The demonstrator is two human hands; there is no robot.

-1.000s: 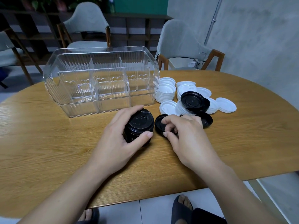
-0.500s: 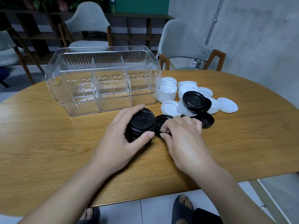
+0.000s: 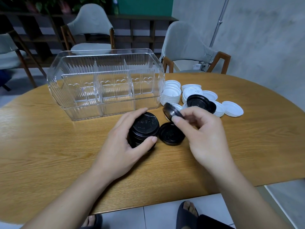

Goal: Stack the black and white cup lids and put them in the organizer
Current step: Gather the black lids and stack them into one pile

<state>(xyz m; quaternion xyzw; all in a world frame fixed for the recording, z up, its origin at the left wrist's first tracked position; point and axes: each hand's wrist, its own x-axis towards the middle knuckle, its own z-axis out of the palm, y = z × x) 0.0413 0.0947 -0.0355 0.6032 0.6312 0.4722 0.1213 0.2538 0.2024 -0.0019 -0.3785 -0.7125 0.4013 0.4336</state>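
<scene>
Black lid (image 3: 172, 111) pinched, tilted, in right hand (image 3: 204, 129); left hand (image 3: 122, 138) wrapped round black stack (image 3: 143, 129). Best levelled and centred before pressing down.

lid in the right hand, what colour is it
Black lid, seen in the head view.

The table (image 3: 57, 154) is wood-grained with a soft sheen. The organizer (image 3: 105, 83) is clear, ribbed, glossy plastic. Black lids (image 3: 143, 128) and white lids (image 3: 171, 95) look like thin plastic, probably semi-matt.
</scene>
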